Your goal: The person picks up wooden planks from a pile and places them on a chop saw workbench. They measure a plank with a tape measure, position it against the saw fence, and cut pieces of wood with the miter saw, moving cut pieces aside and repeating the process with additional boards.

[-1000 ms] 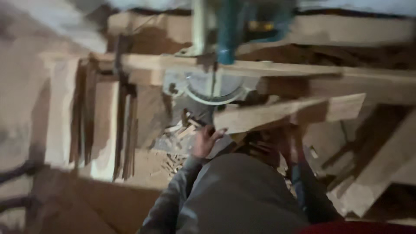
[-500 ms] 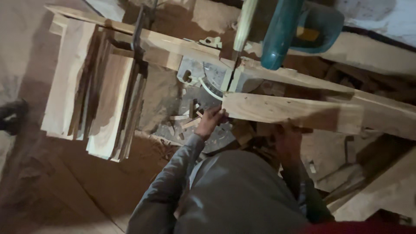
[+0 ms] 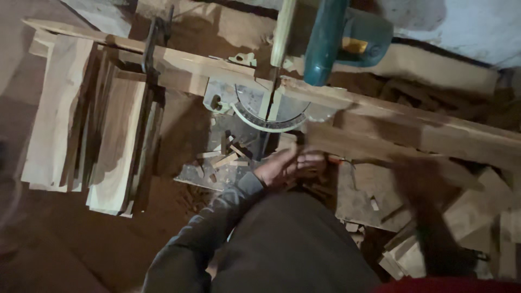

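Left hand (image 3: 286,165) spread flat, palm down, fingers loosely open, gripping nothing, resting on a pile of wood offcuts (image 3: 228,158) at the saw base. Just beyond the fingertips, the round scale plate of the mitre saw (image 3: 271,111); above that, its teal motor housing (image 3: 331,40). Right hand (image 3: 429,217) a dark motion blur off to the side, grip impossible to tell. Far to the left hand's outer side, stacked boards (image 3: 81,125).

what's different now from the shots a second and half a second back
The long wooden plank that lay across the saw table beside the blade is gone from there; only a blurred dark streak shows at the right. The left hand has shifted slightly right, near the wood scraps. The miter saw and the stack of boards stay as they were.
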The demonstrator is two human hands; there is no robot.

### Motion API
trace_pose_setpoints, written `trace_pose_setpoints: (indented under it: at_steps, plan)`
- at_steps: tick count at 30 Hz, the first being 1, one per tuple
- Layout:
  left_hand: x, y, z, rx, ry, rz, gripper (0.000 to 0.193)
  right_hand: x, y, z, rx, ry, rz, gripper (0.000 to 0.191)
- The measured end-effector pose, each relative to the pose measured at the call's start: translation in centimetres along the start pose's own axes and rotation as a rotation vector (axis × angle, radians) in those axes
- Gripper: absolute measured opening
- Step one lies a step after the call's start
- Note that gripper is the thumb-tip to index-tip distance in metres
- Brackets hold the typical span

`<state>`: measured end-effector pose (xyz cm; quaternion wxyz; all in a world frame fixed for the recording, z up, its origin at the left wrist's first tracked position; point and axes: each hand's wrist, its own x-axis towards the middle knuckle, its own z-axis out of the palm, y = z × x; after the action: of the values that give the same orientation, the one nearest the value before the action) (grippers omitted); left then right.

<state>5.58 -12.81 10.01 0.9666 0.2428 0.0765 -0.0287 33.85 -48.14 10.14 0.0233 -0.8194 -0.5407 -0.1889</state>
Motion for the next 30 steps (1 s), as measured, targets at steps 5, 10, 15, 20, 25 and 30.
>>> trace_pose_setpoints:
  at_steps: [5, 10, 15, 20, 25, 30]
  plan:
    - [1.4, -1.3, -3.7, 0.078, 0.511, 0.194, 0.042, 7.7, -9.0, 5.6, 0.074, 0.068, -0.154, 0.037]
    - [2.9, 0.0, -11.4, 0.174, 0.625, 0.292, 0.035, 12.9, -14.4, 8.4, 0.436, 0.124, -0.075, 0.036]
    - [5.2, 2.4, -14.2, 0.608, 0.74, 0.538, 0.039, 14.4, -16.3, 10.3, 0.499, 0.155, 0.017, 0.022]
    - [4.3, 3.9, -13.9, 1.475, 0.974, 0.627, 0.056, 14.8, -15.7, 9.8, 0.489, 0.039, -0.002, 0.022]
    - [3.9, 4.7, -13.6, 1.652, 1.07, 0.262, 0.049, 15.1, -14.7, 10.3, 0.393, -0.033, -0.135, 0.04]
    - [4.0, 4.9, -14.1, 1.747, 1.024, 0.378, 0.048, 14.2, -14.3, 12.5, 0.575, 0.002, -0.006, 0.032]
